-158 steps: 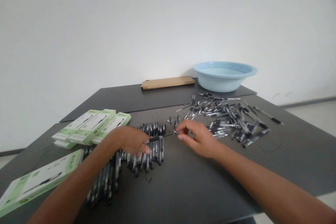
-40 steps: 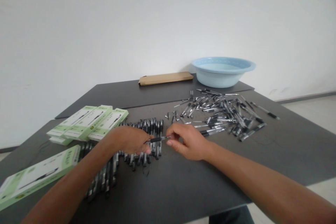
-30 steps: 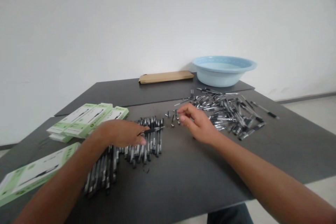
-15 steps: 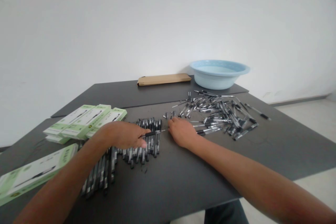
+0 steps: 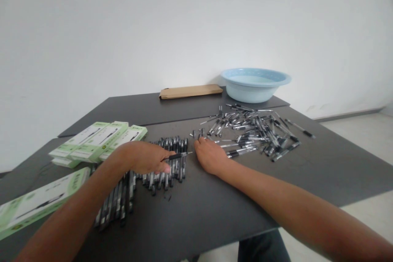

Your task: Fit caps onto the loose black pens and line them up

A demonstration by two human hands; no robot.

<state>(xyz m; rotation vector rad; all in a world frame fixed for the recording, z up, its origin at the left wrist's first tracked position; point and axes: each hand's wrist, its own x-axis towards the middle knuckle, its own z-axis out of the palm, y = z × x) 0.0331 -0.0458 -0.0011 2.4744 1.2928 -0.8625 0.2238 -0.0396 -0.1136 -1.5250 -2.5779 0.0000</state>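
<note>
My left hand (image 5: 149, 157) is closed around an uncapped black pen (image 5: 175, 156), its tip pointing right. Below that hand lies a row of capped pens (image 5: 181, 172), with a further bundle of pens (image 5: 118, 202) beside my left wrist. My right hand (image 5: 211, 155) rests on the table right of the pen tip, its fingers curled down to the tabletop. What its fingertips hold, if anything, is hidden. Just beyond them are small dark pen caps (image 5: 201, 132). To the right spreads a loose pile of pens and parts (image 5: 260, 129).
Green and white pen boxes (image 5: 98, 141) are stacked at the left, and another pen box (image 5: 46, 200) lies nearer me. A flat cardboard piece (image 5: 190, 91) and a light blue basin (image 5: 256, 86) stand along the back of the dark table (image 5: 196, 221).
The view has shifted very slightly. My left hand keeps its hold on the pen, and my right hand stays almost in the same place by the caps.
</note>
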